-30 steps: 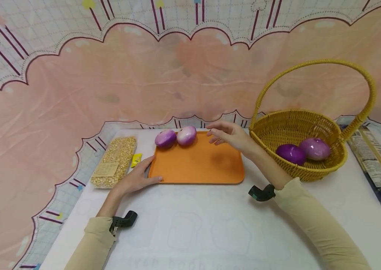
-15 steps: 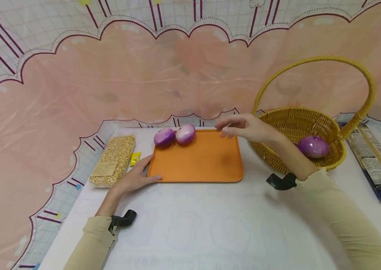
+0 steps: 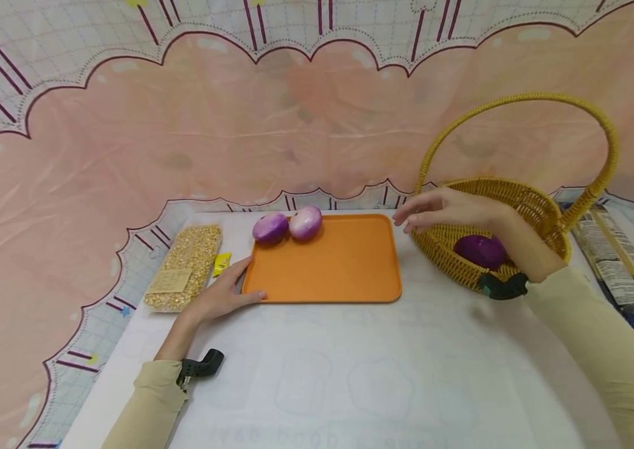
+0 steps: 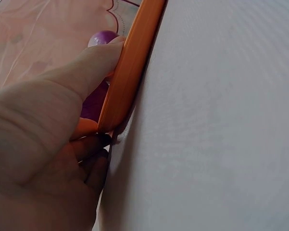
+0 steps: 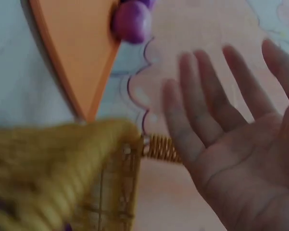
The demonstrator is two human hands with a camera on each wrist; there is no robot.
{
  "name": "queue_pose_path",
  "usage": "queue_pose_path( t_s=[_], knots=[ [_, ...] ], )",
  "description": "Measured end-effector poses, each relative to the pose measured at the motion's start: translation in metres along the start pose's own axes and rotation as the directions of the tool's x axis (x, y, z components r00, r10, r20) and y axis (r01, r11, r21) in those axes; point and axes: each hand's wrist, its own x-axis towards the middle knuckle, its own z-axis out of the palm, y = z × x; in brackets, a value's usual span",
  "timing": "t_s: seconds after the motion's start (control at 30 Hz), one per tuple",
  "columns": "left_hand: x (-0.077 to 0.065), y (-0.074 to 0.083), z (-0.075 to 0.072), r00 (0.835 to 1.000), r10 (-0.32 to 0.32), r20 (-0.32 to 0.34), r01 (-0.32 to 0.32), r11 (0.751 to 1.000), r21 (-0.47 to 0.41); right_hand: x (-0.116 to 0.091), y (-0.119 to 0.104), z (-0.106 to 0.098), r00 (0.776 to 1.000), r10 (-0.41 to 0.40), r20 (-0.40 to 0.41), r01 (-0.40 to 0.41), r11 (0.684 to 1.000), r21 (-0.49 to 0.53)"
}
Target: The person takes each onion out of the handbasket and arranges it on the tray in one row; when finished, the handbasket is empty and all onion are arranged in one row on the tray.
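Grip status: left hand (image 3: pixel 219 300) holds the left near corner of the orange tray (image 3: pixel 331 268), thumb laid on the near rim and fingers against the left side; whether the fingertips reach beneath cannot be confirmed. Right hand (image 3: pixel 450 209) is empty, fingers parted, above the left side of the wicker basket (image 3: pixel 445 263); contact with the basket cannot be determined. Two purple onions rest at the far left corner of the tray, the left onion (image 3: pixel 270 228) beside the paler right onion (image 3: pixel 306 223). A darker onion (image 3: pixel 480 251) lies inside the basket, partly hidden by the right arm. Handling, by judgement: expect each onion to be firm, moderately weighted and rounded, with a glossy skin that may slip and let it roll. Take hold from above at the widest part, thumb opposed to fingers; light, even pressure should suffice, since hard pinching could bruise or shed skin. Treat the tray as light, stiff and likely to slide; the rim offers the best purchase. Brace the near corner as shown, but avoid lifting there alone, as the uneven load could tip.
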Motion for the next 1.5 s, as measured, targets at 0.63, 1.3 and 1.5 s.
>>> queue_pose_path(
  t_s=[0.63,1.3,1.5],
  knots=[
    [-0.003,0.002,-0.001,1.0,-0.018,0.009,0.018,1.0,0.003,-0.037,0.052,-0.057,0.981,0.189,-0.036,-0.191,0.979,-0.07],
    [-0.004,0.001,0.0,1.0,-0.029,0.003,0.029,1.0,0.005,-0.045,0.067,-0.066,0.925,0.291,0.243,-0.285,0.957,-0.059],
    [-0.004,0.002,-0.001,1.0,-0.028,0.005,0.027,1.0,0.008,-0.041,0.067,-0.066,0.913,0.296,0.282,-0.295,0.954,-0.047]
  ],
)
